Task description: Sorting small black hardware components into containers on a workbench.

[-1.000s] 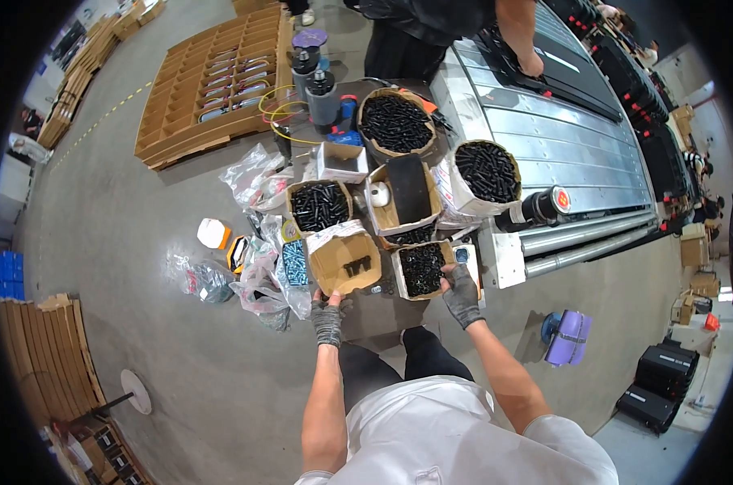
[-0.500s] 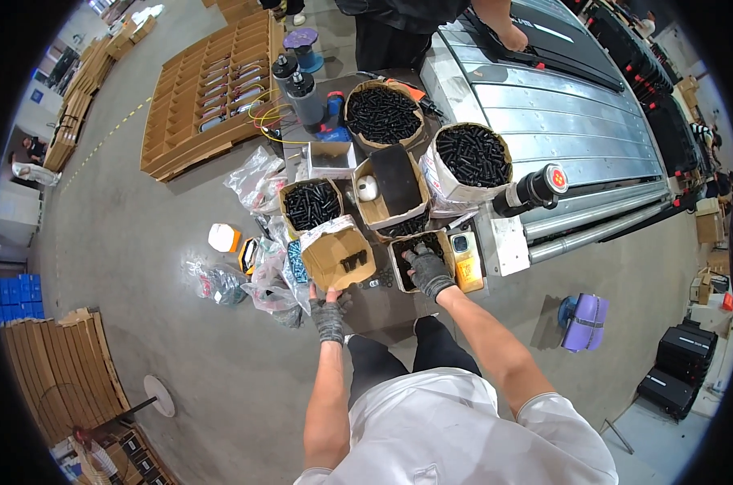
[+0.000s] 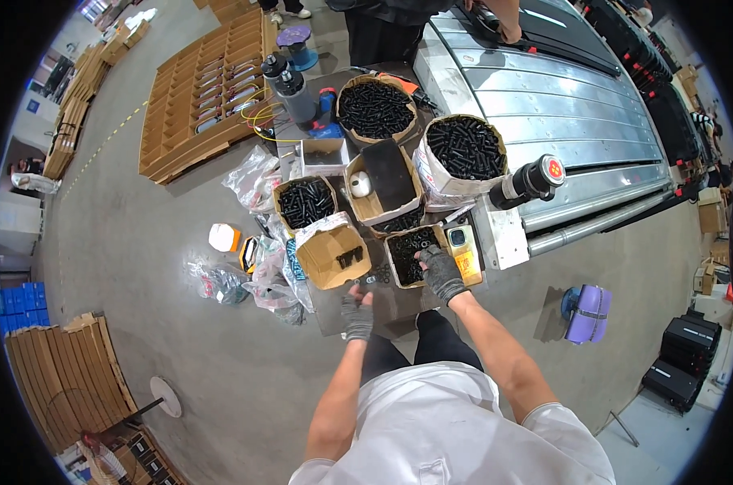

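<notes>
My left hand (image 3: 356, 314), in a grey fingerless glove, is at the near edge of the dark table (image 3: 328, 310), just below a tilted cardboard box (image 3: 318, 263) with a few black screw-like parts (image 3: 349, 258) in it. Its fingers look loosely apart, with nothing visible in them. Several small rings (image 3: 380, 275) lie on the table above it. My right hand (image 3: 442, 275), gloved alike, is at the near right corner of an open box (image 3: 407, 252) of small black parts. Its fingers are bent together; what they hold, if anything, is too small to make out.
A phone (image 3: 464, 255) lies right of the parts box. Behind are bins of black screw-like parts (image 3: 463, 147), a box with a white roll (image 3: 360, 184) and dark bottles (image 3: 292, 90). A roller conveyor (image 3: 560, 121) with a co-worker's hand (image 3: 509, 31) is at right; plastic bags (image 3: 273, 283) at left.
My left hand has left the tilted box's near edge and moved right and slightly nearer to me. My right hand has drawn back from inside the parts box toward its near right corner.
</notes>
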A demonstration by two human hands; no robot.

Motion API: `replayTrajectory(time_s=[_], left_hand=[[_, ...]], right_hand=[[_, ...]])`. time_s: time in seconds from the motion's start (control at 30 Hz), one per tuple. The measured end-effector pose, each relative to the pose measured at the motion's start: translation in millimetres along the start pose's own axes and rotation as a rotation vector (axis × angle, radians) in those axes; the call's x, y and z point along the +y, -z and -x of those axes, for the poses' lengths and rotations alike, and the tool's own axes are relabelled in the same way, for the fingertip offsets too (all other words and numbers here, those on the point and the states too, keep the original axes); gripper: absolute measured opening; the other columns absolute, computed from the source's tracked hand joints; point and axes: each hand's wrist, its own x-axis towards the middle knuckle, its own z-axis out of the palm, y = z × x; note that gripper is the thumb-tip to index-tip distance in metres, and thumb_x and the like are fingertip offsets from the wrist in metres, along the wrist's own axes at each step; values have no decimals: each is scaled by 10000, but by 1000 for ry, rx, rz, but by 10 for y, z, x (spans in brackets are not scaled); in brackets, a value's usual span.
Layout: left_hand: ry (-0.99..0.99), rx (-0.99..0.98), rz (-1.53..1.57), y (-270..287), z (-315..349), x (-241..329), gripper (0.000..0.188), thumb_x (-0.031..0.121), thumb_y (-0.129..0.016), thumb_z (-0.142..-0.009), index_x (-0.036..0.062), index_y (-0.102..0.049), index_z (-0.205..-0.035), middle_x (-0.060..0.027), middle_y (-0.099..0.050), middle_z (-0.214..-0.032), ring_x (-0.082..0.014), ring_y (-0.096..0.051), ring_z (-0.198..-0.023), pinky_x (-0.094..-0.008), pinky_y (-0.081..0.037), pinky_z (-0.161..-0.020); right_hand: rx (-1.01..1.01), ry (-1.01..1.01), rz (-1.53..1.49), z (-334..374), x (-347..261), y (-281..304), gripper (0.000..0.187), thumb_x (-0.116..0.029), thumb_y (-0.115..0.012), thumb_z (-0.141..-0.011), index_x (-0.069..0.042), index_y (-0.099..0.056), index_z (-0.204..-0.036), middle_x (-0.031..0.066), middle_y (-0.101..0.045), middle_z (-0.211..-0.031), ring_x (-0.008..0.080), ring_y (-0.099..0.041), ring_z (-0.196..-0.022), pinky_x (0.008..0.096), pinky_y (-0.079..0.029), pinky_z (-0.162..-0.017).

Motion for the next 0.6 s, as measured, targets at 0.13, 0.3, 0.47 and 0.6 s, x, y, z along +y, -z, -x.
replayTrajectory(time_s=[0.13,0.3,0.47,0.6], left_hand=[[-139,198,-553,-329,27,383,619,396,-684,-826,3,-507,-1271,-279,-528,-1192,-391,-487,-1186,-463,-411,-970],[-9,168,-712,-385,-135,666,545,416,-608,-874,63,-514,-1279,-298,-490,-1257,-446,-483,-1177,-477,-432,-959],[-127,83,-554,-369,-91,647,382,285,-610,-871,91,-591,-1200,-250,-548,-1202,-410,-547,-1101,-480,-463,-906],[-317,133,-435,-409,55,393,300,164,-655,-820,85,-637,-1108,-216,-596,-1045,-397,-571,-1001,-484,-463,-869]], right_hand=[[19,27,-25,77,-30,-46,241,-45,-585,-797,-96,-648,-1023,146,-608,-982,341,-600,-935,429,-492,-800],[-2,48,6,113,-87,-73,183,-73,-574,-831,-91,-650,-996,133,-599,-932,339,-602,-904,432,-491,-782],[-4,26,-23,66,-44,-59,180,-55,-579,-817,-93,-660,-973,135,-607,-929,341,-603,-899,426,-491,-781],[-23,30,-22,50,-16,-31,217,-37,-566,-809,-94,-645,-1003,138,-606,-950,342,-601,-923,421,-489,-803]])
